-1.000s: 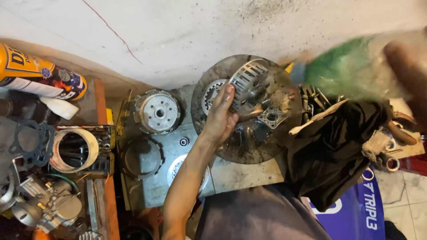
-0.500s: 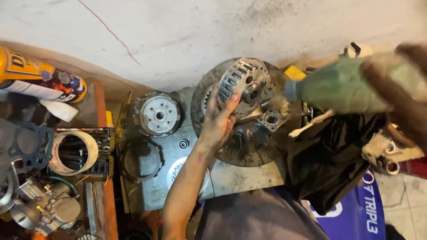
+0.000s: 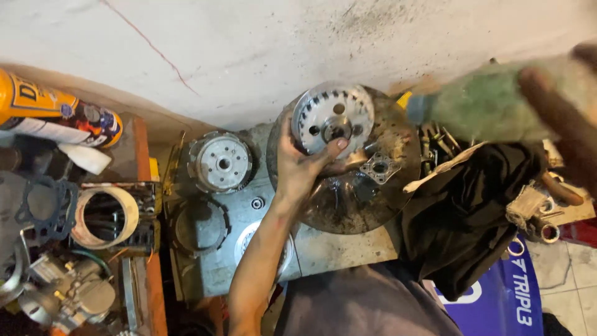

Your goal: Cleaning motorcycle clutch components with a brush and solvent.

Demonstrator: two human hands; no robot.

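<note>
Left hand (image 3: 305, 165) grips a round toothed metal hub (image 3: 333, 118), thumb on its face, steadying it over the greasy dish (image 3: 348, 199). Right hand (image 3: 559, 106), blurred, is closed round a green bottle (image 3: 479, 106) tipped toward the hub. Step looks like dousing or cleaning; next needs steady aim, nozzle near the hub.

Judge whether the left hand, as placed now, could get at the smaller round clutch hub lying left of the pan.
Probably yes: the left hand holds the toothed disc, and the clutch hub lies uncovered just beside it.
</note>
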